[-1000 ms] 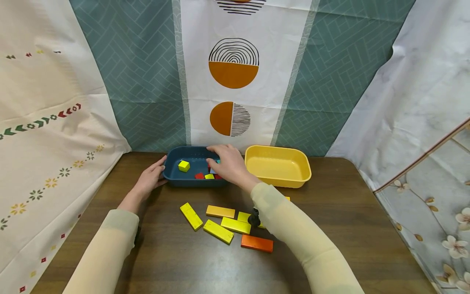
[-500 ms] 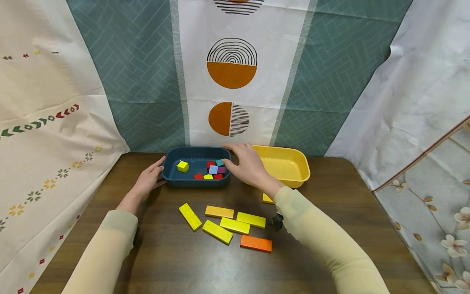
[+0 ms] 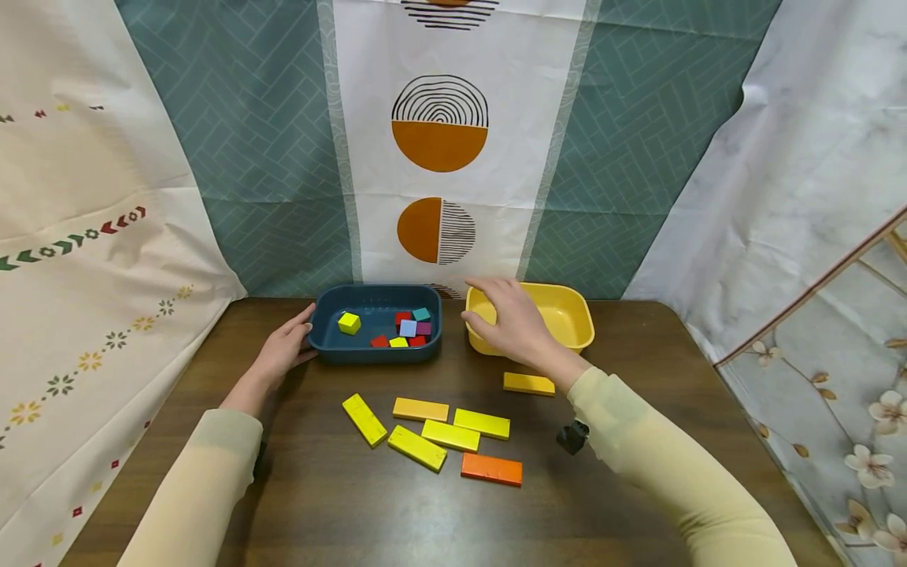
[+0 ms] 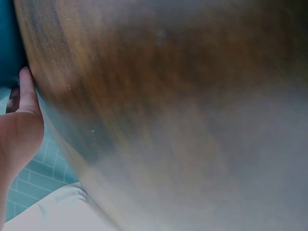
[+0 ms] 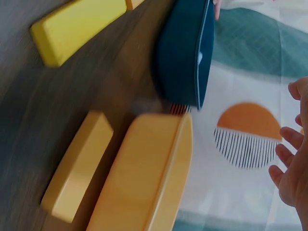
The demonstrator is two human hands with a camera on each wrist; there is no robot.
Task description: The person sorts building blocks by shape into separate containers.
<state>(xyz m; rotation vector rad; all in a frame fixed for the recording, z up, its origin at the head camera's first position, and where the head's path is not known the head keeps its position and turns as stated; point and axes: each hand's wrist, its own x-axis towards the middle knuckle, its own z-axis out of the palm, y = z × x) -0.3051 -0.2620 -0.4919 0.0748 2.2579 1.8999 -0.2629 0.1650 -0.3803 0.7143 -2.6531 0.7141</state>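
Note:
My left hand (image 3: 282, 348) rests its nearly straight fingers against the left end of a dark blue tray (image 3: 375, 357). The left wrist view shows its fingertips right at the tray's wall (image 4: 8, 43). Inside that tray lie a yellow cube (image 3: 349, 323) on the left and several small red, teal, purple, light blue and yellow cubes on the right. Over the left end of a yellow tray (image 3: 575, 340) hovers my right hand (image 3: 516, 321), thumb and fingers spread apart with nothing between them. In the right wrist view its loosely bent fingers (image 5: 291, 137) are above both trays.
Several yellow and light orange flat blocks (image 3: 416, 448) lie in front of the trays, with an orange-red block (image 3: 491, 468) nearest me. Another amber block (image 3: 528, 384) sits just before the yellow tray. A patterned cloth (image 3: 439, 181) hangs right behind the trays.
My right hand has moved right, from over the blue tray to over the yellow one, uncovering the cubes and the amber block. The left hand stays at the blue tray.

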